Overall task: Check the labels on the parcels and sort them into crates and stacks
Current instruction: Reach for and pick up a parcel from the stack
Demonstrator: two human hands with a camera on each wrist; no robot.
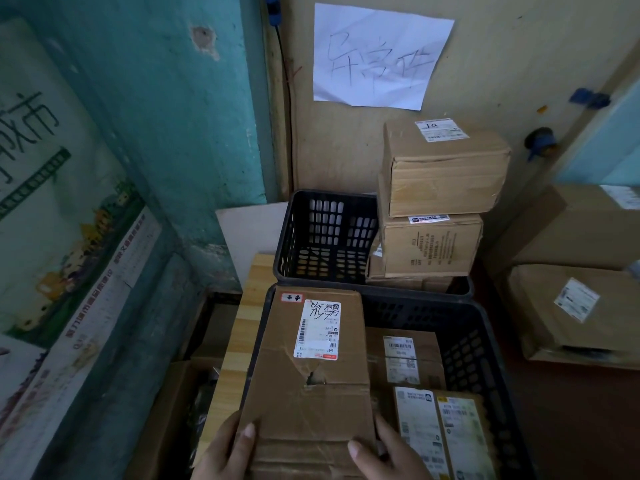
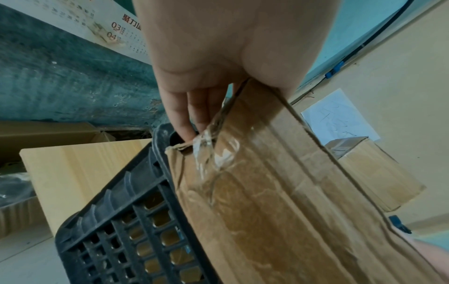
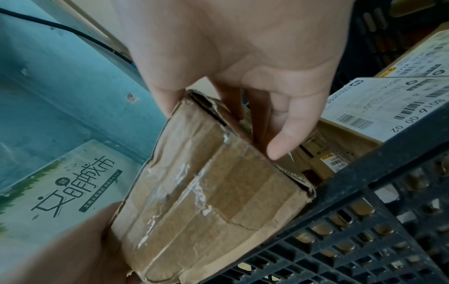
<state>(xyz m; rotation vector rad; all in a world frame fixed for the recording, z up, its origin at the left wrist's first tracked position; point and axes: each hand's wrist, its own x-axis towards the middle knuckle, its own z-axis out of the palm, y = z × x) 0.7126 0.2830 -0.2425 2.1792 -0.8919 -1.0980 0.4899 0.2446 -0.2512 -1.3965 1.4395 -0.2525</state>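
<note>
A long, dented cardboard parcel (image 1: 308, 372) with a white label (image 1: 317, 330) lies along the left side of the near black crate (image 1: 485, 341). My left hand (image 1: 227, 445) holds its near left corner, thumb on top and fingers (image 2: 192, 117) down the side. My right hand (image 1: 384, 448) holds the near right corner, thumb on top, fingers (image 3: 289, 126) down the right side. In the wrist views the taped parcel end (image 2: 279, 192) (image 3: 206, 201) rests over the crate rim (image 2: 136, 192) (image 3: 364, 176). Smaller labelled parcels (image 1: 403, 358) (image 1: 446, 434) lie in the crate to the right.
A second black crate (image 1: 325, 237) stands behind, with a stack of boxes (image 1: 440, 199) in its right half. A handwritten paper sign (image 1: 377, 57) hangs on the wall above. More cardboard boxes (image 1: 571, 306) sit at the right. A wooden board (image 1: 239, 337) and teal wall (image 1: 166, 133) lie left.
</note>
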